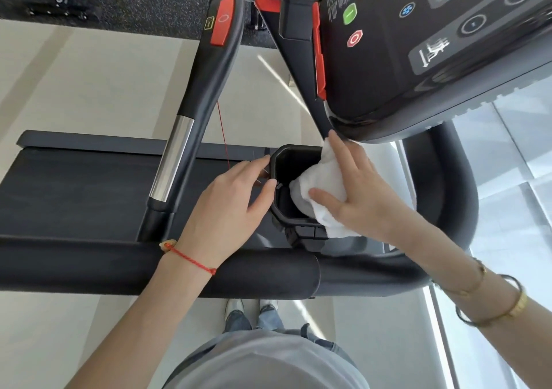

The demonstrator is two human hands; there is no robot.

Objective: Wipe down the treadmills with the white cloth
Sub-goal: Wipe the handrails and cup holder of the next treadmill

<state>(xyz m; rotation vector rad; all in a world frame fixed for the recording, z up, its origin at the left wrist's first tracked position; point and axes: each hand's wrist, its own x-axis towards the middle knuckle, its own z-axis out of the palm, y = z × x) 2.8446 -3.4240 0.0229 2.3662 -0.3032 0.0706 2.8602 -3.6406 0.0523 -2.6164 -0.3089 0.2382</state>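
Observation:
A black treadmill fills the view, with its console (418,45) at the upper right and its belt (74,185) on the left. A black cup holder (289,161) hangs below the console. My right hand (358,188) holds the white cloth (322,179), with its thumb curled round it, and presses it over the holder's right rim and into the opening. My left hand (230,206) steadies the holder from the left, its thumb and fingertips touching the rim.
A black handrail (197,96) with a chrome grip and a red button crosses the upper middle. A thick padded bar (149,272) runs across in front of me. A second cup holder (298,3) sits at the top. Pale floor lies around, and a window is at the right.

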